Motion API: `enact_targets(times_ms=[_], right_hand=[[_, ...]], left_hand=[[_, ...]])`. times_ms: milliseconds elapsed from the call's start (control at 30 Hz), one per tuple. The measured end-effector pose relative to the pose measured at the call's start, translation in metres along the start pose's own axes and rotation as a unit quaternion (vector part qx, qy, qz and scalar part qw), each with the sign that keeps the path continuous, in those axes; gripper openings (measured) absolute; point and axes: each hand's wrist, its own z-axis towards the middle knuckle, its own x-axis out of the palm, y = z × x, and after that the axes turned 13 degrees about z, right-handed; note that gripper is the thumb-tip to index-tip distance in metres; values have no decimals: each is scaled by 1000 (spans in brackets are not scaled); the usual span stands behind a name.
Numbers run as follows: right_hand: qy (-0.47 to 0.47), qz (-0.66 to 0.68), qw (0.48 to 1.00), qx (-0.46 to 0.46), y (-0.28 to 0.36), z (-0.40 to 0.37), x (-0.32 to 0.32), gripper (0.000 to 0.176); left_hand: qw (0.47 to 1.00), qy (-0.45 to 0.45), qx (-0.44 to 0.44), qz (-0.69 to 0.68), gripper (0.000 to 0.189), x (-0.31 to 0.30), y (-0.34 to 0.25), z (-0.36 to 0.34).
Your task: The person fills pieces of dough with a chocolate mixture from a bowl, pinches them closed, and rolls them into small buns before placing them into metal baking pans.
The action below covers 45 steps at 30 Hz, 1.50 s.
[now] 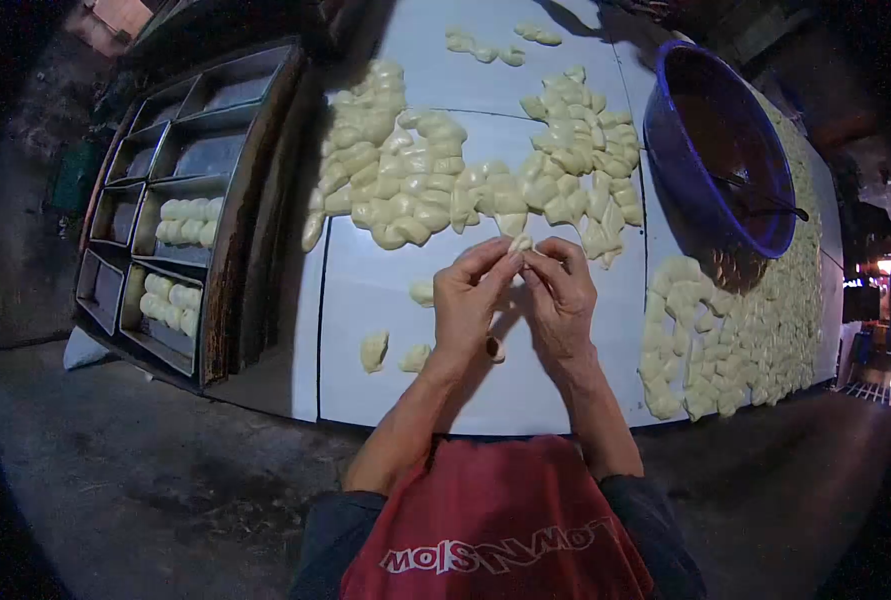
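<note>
A small piece of pale dough (521, 243) is pinched between the fingertips of my left hand (462, 298) and my right hand (563, 292), above the white tabletop (525, 395). The fingers of both hands are closed on it, and they partly cover it. Just beyond my fingertips lies a wide cluster of dough pieces (410, 190), pressed side by side. Near my left wrist are a few loose lumps of dough, among them one lump (374, 351) standing apart. A small dark-centred piece (495, 349) shows between my wrists, partly hidden.
At left stands a set of metal baking pans (205, 155); two of them hold rows of dough balls (170, 302). A deep purple basin (665, 130) with brown contents and utensil handles stands at right. Many more dough pieces (705, 350) cover the table's right side.
</note>
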Motion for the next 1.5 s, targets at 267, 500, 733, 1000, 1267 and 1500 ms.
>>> enact_targets(times_ms=[267,500,733,1000,1267,1500], right_hand=[[1,196,962,192,2,1,-3,23],[12,189,967,173,2,-2,-14,22],[144,87,971,171,24,-6,-26,28],[-10,142,990,-10,0,-5,-9,13],[-120,96,988,-12,-10,-16,23,20],[-15,40,997,72,23,-14,11,23]], left_hand=[[993,36,-66,94,34,-6,-32,10],[992,71,-63,86,34,-4,-22,6],[980,124,-121,101,33,-26,-38,14],[987,130,-33,86,22,-26,-26,2],[981,142,-28,126,28,-27,-18,-10],[980,108,-45,159,24,-42,-20,-11]])
